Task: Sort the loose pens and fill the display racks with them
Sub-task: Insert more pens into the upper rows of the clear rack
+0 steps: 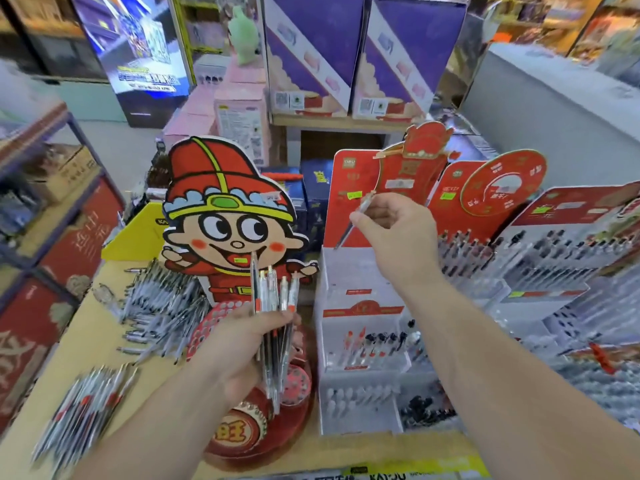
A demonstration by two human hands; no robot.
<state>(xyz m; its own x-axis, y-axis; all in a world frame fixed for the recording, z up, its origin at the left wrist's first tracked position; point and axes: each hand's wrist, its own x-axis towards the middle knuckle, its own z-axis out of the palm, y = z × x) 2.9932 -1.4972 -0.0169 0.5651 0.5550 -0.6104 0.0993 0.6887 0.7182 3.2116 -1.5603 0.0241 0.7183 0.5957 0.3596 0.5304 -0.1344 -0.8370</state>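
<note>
My left hand (235, 344) grips an upright bundle of clear pens (273, 299) with red bands, in front of a round red rack with a cartoon-boy cutout (228, 216). My right hand (394, 230) is raised over the white tiered display rack (356, 271) and pinches a single pen (353, 220), its tip slanting down toward the rack's empty top tier. The rack's lower tiers hold a few pens (377, 341). Two loose pen piles lie on the table: one at the back left (162, 306), one at the front left (83, 407).
More racks packed with pens (540, 258) stand to the right behind red header cards (502, 181). The cardboard-covered tabletop (86, 341) runs left to shelving with red boxes (52, 237). Purple and pink boxes (311, 57) are stacked behind.
</note>
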